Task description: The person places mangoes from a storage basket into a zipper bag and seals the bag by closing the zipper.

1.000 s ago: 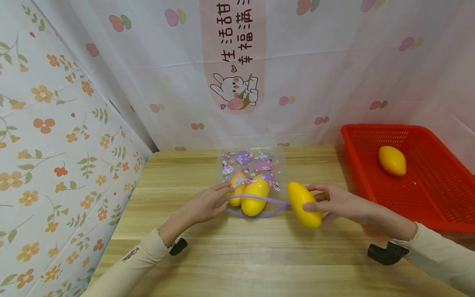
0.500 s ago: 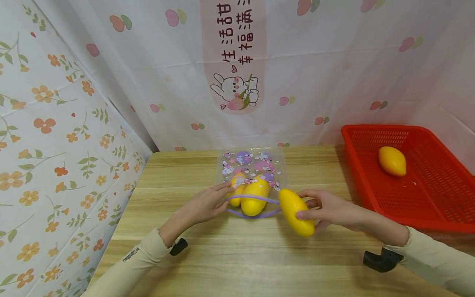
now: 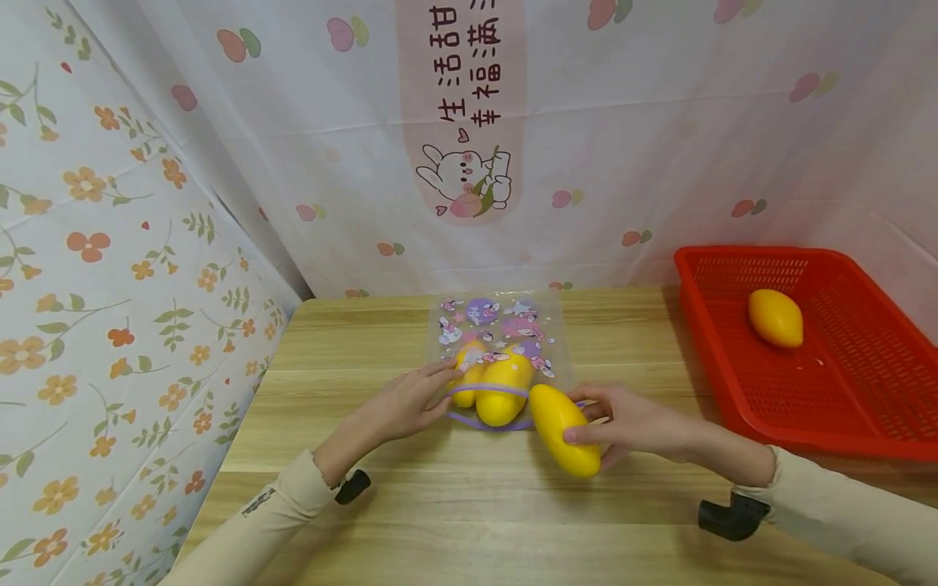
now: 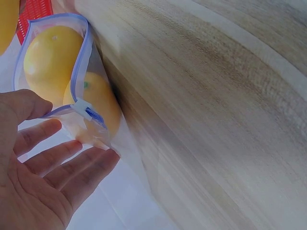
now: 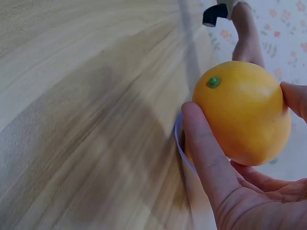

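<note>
Over the table (image 3: 440, 513), right hand (image 3: 626, 419) is pinching yellow mango (image 3: 560, 427); left hand (image 3: 406, 403), spread, is touching printed bag (image 3: 501, 324) at left edge.

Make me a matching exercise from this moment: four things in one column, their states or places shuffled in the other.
Things
1. Right hand
2. Left hand
3. Basket
4. Zip bag

States and places
A. See-through, printed with pictures, purple along its opening
B. Grips a yellow fruit outside the bag
C. Touches the bag's left edge
D. Red, with a single yellow fruit inside

Right pairs: 1-B, 2-C, 3-D, 4-A
</note>
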A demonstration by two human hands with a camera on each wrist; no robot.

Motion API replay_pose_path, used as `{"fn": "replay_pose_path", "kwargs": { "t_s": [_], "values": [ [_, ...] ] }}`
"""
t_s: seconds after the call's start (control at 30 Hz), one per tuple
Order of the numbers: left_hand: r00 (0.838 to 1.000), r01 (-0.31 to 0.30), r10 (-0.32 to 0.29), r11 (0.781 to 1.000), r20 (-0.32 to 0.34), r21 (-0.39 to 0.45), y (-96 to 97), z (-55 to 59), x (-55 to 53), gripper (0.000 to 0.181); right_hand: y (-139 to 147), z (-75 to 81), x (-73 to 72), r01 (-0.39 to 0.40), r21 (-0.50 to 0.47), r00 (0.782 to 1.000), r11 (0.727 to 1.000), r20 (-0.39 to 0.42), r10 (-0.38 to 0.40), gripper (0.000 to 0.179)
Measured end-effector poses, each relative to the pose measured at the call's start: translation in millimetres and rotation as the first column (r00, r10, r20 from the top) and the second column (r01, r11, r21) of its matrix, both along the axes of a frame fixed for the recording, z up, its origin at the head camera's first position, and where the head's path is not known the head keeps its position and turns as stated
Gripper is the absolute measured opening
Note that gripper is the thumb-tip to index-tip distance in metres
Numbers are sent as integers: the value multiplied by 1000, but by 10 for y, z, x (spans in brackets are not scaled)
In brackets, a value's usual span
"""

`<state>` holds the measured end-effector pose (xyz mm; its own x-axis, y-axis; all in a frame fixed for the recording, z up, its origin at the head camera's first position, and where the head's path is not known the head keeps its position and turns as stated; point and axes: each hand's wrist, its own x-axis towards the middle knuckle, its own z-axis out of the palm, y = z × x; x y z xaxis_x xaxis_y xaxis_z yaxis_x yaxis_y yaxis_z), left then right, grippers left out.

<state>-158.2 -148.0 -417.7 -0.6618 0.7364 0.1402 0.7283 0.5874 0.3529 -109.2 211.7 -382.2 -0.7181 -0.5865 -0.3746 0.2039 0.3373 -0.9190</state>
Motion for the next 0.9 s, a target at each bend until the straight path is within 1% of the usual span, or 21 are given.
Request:
{"fn": "replay_pose_path", "kwargs": {
  "t_s": [0.07,0.23,0.4,0.53,0.77,0.9],
  "values": [
    [1000,1,-1,1000,-9,1,0,1,1,42,-34,-18,0,-4,3,1000,1000,4,4,68],
    [1000,5,-5,1000,-8,9,-2,5,3,42,-123,-66,13,-25,-10,999,1000,26,26,73],
    [1000,4,-4,1000,2,9,-2,3,1,42,-202,-133,38,-32,-45,996,998,85,35,70],
    [1000,0,0,1000,2,5,-2,1,5,42,-244,-216,55,-15,-74,990,997,139,26,63],
    [999,23,-21,999,-34,37,-12,-17,3,41,-297,-296,73,25,-81,981,996,196,-9,68],
    [999,25,-24,999,-29,39,-12,-8,5,41,-309,-343,69,53,-94,974,994,223,-31,62]
  ]
}}
